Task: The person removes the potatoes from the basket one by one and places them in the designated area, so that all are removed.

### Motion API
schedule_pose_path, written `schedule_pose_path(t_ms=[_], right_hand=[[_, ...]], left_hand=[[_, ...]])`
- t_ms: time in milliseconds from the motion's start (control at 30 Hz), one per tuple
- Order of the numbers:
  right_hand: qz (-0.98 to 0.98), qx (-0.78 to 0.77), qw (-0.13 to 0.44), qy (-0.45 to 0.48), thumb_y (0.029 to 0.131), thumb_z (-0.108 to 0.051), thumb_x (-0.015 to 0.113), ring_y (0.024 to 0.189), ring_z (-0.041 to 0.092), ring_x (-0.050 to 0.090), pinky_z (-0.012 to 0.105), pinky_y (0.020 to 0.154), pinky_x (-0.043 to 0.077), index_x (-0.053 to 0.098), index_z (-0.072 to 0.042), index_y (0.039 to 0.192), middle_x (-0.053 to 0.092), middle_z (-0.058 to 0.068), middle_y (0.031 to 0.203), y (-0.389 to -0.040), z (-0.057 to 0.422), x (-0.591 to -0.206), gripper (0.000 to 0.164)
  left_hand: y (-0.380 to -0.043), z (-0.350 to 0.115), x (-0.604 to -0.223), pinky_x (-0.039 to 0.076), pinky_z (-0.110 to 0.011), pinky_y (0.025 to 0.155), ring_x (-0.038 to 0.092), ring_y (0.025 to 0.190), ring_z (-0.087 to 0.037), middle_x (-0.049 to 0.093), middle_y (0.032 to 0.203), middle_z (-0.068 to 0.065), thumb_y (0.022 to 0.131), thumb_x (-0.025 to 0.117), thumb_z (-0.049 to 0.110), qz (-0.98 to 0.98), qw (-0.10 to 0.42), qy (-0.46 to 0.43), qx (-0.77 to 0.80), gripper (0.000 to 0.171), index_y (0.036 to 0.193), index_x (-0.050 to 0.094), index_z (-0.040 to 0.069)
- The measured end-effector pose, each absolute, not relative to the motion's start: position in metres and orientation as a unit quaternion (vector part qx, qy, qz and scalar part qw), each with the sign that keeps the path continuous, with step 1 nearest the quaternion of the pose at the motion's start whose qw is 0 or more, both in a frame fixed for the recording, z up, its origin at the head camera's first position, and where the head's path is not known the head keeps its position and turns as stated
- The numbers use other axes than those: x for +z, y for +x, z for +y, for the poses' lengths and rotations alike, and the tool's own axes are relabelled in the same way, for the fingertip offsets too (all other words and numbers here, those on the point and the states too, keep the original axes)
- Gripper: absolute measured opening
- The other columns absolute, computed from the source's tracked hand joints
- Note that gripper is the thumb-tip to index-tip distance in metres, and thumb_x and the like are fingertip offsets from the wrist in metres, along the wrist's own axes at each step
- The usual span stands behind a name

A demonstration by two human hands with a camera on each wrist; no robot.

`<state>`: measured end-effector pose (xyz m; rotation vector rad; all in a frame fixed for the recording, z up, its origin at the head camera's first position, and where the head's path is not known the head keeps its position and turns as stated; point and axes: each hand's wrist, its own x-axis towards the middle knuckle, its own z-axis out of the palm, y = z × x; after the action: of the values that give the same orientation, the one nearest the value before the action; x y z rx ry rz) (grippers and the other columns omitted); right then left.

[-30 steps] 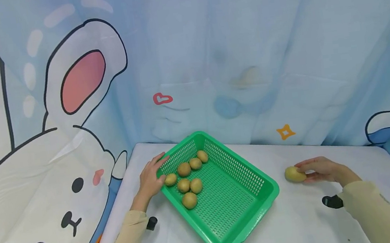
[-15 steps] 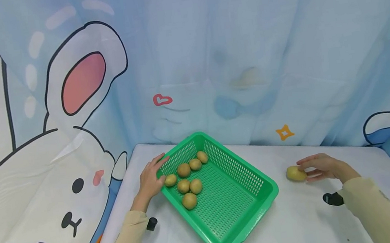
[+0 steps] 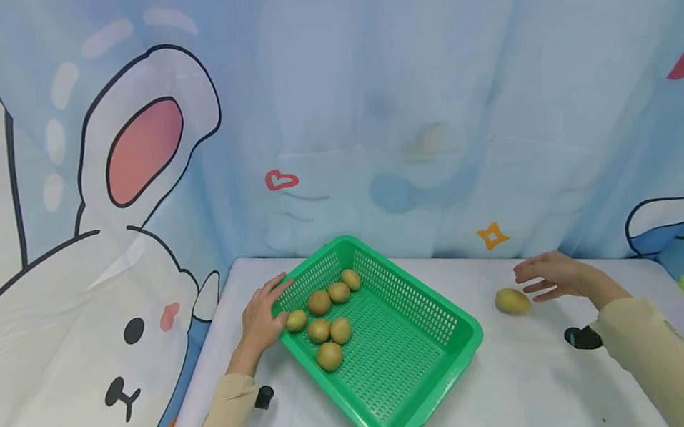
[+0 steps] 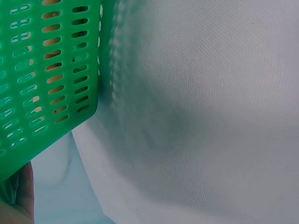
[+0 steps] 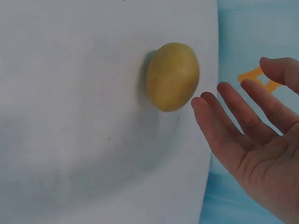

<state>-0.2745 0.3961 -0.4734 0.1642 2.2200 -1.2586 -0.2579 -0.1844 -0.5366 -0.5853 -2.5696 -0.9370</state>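
A green plastic basket (image 3: pixel 428 404) sits askew on the table, with several potatoes (image 3: pixel 330 356) gathered toward its left end. My left hand (image 3: pixel 260 319) grips the basket's rim at the left corner; in the left wrist view only part of that hand (image 4: pixel 23 193) shows at the rim. On the table to the right of the basket lies a single yellowish potato (image 3: pixel 512 301). My right hand (image 3: pixel 558 276) hovers just right of it, fingers spread and relaxed, holding nothing. The right wrist view shows a gap between those fingers (image 5: pixel 229 105) and the potato (image 5: pixel 173 77).
A white cloth covers the table (image 3: pixel 500 380). Behind it hangs a blue curtain (image 3: pixel 327 100) printed with cartoon figures. Small black objects (image 3: pixel 582 338) are seen by each wrist.
My right hand has let go of the single potato and drawn up and away from it, fingers opening. The potato stays on the table. My left hand keeps its place on the basket.
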Motion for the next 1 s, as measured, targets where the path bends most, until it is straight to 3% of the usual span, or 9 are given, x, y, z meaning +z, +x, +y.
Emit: schedule_pose_path(t_ms=[200,533,800,1000], right_hand=[[0.84,-0.46,0.286,0.034,0.1,-0.036,0.055,0.127,0.048,0.049,0.047,0.088,0.053,0.03,0.016,0.144,0.051,0.03,0.136,-0.279,0.379,-0.46,0.073],[0.835,-0.469,0.287,-0.015,0.101,-0.03,0.053,0.118,0.036,0.06,0.048,0.089,0.052,0.032,0.012,0.147,0.052,0.028,0.136,-0.281,0.341,-0.429,0.066],[0.812,-0.494,0.307,-0.055,0.103,-0.024,0.049,0.124,0.042,0.055,0.049,0.091,0.051,0.032,0.008,0.149,0.047,0.03,0.141,-0.288,0.301,-0.407,0.059],[0.793,-0.512,0.319,-0.082,0.102,-0.021,0.05,0.118,0.036,0.06,0.05,0.093,0.05,0.034,0.006,0.148,0.046,0.03,0.142,-0.293,0.263,-0.392,0.056]], left_hand=[[-0.257,-0.185,-0.536,0.042,-0.037,0.064,0.057,0.113,-0.033,0.049,0.148,-0.006,0.072,0.056,0.003,-0.906,0.167,-0.2,-0.332,0.066,0.137,0.06,0.013],[-0.257,-0.185,-0.537,0.04,-0.036,0.062,0.054,0.121,-0.035,0.049,0.148,-0.006,0.073,0.055,0.001,-0.903,0.169,-0.207,-0.337,0.065,0.137,0.061,0.013],[-0.257,-0.185,-0.536,0.04,-0.036,0.063,0.057,0.11,-0.033,0.049,0.148,-0.006,0.073,0.055,0.003,-0.904,0.17,-0.204,-0.334,0.065,0.137,0.061,0.013],[-0.259,-0.185,-0.538,0.039,-0.035,0.061,0.056,0.116,-0.034,0.049,0.148,-0.006,0.073,0.055,0.002,-0.905,0.17,-0.205,-0.332,0.065,0.137,0.061,0.013]])
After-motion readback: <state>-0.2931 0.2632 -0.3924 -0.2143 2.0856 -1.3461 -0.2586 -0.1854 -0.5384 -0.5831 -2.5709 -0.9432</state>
